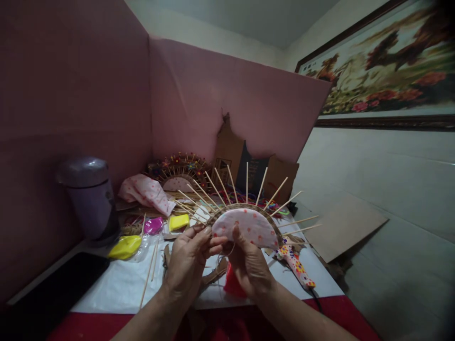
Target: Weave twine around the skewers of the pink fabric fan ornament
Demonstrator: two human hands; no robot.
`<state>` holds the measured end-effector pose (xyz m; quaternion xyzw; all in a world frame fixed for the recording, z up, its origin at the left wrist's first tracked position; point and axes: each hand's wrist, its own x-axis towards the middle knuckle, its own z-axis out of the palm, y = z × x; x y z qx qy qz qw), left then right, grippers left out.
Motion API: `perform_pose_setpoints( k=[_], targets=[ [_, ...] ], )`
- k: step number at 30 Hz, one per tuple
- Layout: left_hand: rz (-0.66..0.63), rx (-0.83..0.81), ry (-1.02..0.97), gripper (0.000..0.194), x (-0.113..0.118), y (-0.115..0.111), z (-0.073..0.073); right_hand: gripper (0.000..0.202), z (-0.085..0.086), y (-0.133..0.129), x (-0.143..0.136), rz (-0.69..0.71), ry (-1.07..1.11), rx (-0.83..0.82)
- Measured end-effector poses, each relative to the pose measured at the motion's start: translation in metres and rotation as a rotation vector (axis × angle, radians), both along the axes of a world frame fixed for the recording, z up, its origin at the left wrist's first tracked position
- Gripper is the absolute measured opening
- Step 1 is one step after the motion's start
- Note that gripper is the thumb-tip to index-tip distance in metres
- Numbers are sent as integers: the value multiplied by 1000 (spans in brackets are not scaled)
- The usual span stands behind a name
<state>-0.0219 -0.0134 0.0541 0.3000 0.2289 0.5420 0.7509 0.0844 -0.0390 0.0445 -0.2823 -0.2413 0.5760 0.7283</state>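
Pink dotted fabric covers the face of the half-round piece (254,225), which sits around the centre of the frame, just below the middle, held up over the desk (103,296). Its brown woven rim has pale sticks (247,182) fanning out from it. Both hands are on it: the left hand (190,255) has thumb and index nearly closed at the left corner, other fingers loosely curled, and the right hand (250,260) has its thumb flat on the fabric, with the remaining fingers mostly hidden. Can't tell if the left one's pinching a strand too.

Lower centre, something red (233,282) is partly behind the right wrist. Right of that there's a flowery-patterned tool (296,267) with a dark cord. Over on the left: yellow packet (125,247), magenta packet (153,226), purple lidded container (90,203). Behind, left of centre, sits a similar half-round piece with sticks (178,183).
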Motion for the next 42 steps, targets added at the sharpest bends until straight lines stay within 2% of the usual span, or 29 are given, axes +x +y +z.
perform_pose_setpoints(
  k=[3, 11, 16, 24, 34, 42],
  targets=[
    [10, 23, 62, 19, 1, -2, 0, 24, -1, 3, 0, -80, 80, -54],
    [-2, 83, 170, 21, 2, -4, -3, 19, -8, 4, 11, -62, 156, -32],
    [17, 136, 220, 18, 4, -5, -4, 22, -10, 0, 16, -43, 109, -14],
    [165, 192, 378, 17, 3, -5, -5, 28, -10, -2, 15, -41, -29, 38],
    [256, 212, 457, 14, 4, -6, -4, 27, -11, -4, 5, -238, -11, 27],
    [375, 274, 573, 8, 5, -8, -5, 22, -19, -1, 5, -262, -73, 41]
  ],
)
